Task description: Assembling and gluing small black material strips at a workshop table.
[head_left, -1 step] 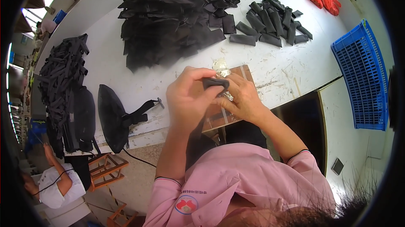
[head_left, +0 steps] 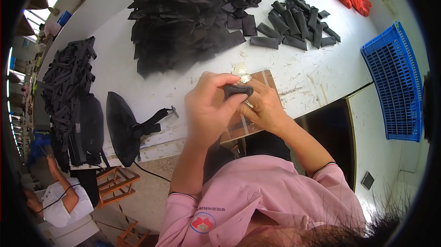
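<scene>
Close together over the front of the table, my two hands work on one small black fabric piece (head_left: 236, 90). It is folded or rolled, its near end showing between the fingers. My left hand (head_left: 209, 109) pinches it between thumb and index finger. My right hand (head_left: 265, 108) is closed at its right side, with the fingertips partly hidden behind the piece. Below the hands lies a brown board (head_left: 265, 79) with a crumpled shiny, foil-like patch (head_left: 240, 72) at its far edge.
A wide pile of flat black pieces (head_left: 183, 26) covers the far table, with black rolled tubes (head_left: 290, 19) to its right. At left are black strips (head_left: 69, 81) and a black padded item with a strap (head_left: 121, 127). A blue crate (head_left: 395, 81) stands at right.
My left hand and the black fabric piece have shifted slightly to the right. The right hand is nearly unchanged, and both hands keep their hold.
</scene>
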{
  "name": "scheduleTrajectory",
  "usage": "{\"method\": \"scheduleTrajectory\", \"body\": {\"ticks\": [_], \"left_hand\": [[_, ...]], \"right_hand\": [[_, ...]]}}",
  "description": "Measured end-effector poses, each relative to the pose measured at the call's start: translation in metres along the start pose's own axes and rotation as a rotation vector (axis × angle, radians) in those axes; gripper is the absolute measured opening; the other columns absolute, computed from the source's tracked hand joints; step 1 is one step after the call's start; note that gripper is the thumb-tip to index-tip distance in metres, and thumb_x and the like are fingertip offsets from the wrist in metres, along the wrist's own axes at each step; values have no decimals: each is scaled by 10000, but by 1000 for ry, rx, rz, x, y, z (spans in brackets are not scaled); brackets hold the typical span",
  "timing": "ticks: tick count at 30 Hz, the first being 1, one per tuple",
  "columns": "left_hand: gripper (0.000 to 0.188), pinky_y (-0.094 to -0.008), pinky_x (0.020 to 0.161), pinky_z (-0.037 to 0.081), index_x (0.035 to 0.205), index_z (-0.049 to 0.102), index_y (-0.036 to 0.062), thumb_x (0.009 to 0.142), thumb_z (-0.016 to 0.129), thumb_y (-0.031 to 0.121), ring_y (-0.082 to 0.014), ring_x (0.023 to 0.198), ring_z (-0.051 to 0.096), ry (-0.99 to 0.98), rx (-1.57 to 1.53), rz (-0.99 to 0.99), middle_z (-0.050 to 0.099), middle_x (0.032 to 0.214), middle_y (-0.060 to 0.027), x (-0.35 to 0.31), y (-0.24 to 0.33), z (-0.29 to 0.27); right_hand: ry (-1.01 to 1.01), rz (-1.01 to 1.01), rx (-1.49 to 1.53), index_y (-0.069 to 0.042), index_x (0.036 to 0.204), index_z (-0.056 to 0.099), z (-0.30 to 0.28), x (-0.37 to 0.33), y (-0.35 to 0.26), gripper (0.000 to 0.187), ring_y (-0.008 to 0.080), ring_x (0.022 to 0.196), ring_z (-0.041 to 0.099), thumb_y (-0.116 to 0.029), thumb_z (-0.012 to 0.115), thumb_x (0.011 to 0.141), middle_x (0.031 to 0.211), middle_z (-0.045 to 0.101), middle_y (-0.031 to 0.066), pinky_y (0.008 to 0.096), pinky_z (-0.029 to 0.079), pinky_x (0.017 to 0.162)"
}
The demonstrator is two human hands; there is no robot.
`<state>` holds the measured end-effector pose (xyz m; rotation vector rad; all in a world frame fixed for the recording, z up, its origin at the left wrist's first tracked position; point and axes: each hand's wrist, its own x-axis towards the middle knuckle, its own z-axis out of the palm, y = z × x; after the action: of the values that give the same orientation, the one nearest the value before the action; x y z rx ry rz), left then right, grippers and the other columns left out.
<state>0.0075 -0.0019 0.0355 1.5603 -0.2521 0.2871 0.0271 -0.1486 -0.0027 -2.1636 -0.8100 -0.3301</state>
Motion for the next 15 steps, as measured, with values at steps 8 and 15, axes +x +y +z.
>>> {"method": "scheduleTrajectory", "body": {"ticks": [8,15], "left_hand": [[145,-215,690,411,860,584,-36,722,621,-60,-110,742,517,-6,56,44,567,796,-72,-3,-15,5],[90,-255,746,395,855,592,-30,788,586,29,-144,786,519,248,-335,79,585,865,-103,-16,-19,-5]], "right_hand": [[48,17,166,-59,801,544,22,-13,23,159,274,628,508,-212,577,778,707,523,86,376,421,541],[-84,-30,46,-19,745,535,-7,6,7,179,281,608,502,-182,607,764,668,483,102,367,409,535]]}}
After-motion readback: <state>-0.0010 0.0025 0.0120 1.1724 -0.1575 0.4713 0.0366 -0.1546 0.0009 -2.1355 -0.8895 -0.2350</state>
